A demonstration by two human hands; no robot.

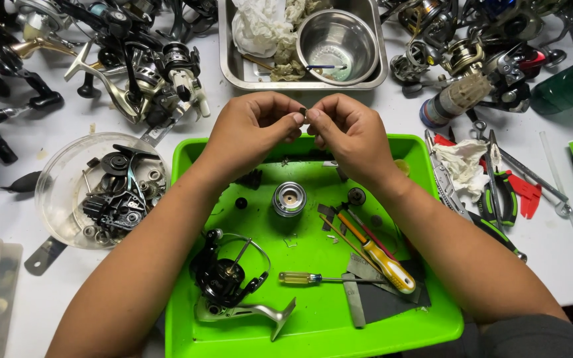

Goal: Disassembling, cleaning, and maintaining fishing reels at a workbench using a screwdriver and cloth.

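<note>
Landmark: green tray (pixel 313 331) on the white tabletop (pixel 54 292).

Near edge of tray: black spinning reel (pixel 230 278) with silver foot, lying on its side. Just right of it, a small yellow-handled screwdriver (pixel 306 279), then a bigger yellow-and-red-handled screwdriver (pixel 382 258) over a dark grey sheet (pixel 382 301). Tray middle: silver spool (pixel 290 199), upright, apart from the reel body.

Above the tray's far edge: left hand (pixel 250 132) and right hand (pixel 349 136) are brought together, thumb and forefinger tips of both pinching one tiny dark part (pixel 304 113). It is held in the air, not touching the tray. Too small to tell its kind; looks dark, roundish, mostly hidden by the fingertips.

My take on doing this well: keep the part over the tray so a slip lands it inside, not among the clutter. Light pinch, steady wrists.

Left of tray: clear round tub (pixel 97 189) full of black reel parts and small bearings. Right of tray: pliers (pixel 499 199) and crumpled tissue (pixel 462 162).

Beyond the tray: steel pan (pixel 233 66) holding a steel bowl (pixel 337 46) and rags. Further reels heaped far left (pixel 140 73) and far right (pixel 472 46) of that pan.
</note>
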